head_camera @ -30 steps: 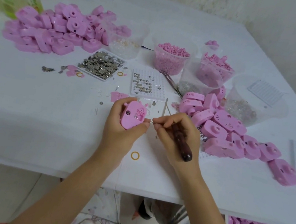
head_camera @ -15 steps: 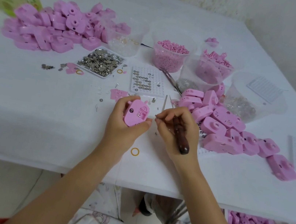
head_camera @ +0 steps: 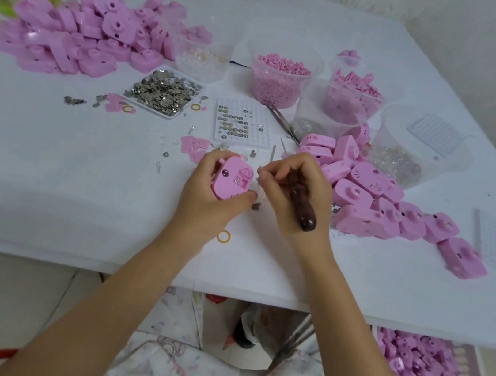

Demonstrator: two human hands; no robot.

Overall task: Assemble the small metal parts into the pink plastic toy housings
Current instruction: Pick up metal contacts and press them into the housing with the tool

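Note:
My left hand [head_camera: 207, 196] grips a pink toy housing [head_camera: 232, 181], its open back turned up with small metal bits showing inside. Just to its right, my right hand [head_camera: 295, 195] is closed around a dark wooden-handled tool [head_camera: 300, 203]; its fingertips pinch something tiny near the housing's right edge, too small to identify. A flat tray of loose metal parts [head_camera: 164, 91] lies at the middle left. Beside it is a white grid tray [head_camera: 242, 121] holding several round metal pieces.
Piles of pink housings lie at the far left [head_camera: 79, 34] and to the right of my hands [head_camera: 383, 201]. Clear tubs of pink bits [head_camera: 277, 79] stand at the back. A yellow ring [head_camera: 223, 236] lies near the table's front edge. A basket of housings [head_camera: 425, 369] sits below.
The housing has been tilted slightly in my left hand, and my right fingertips have drawn closer to its right edge. The camera view has shifted a little.

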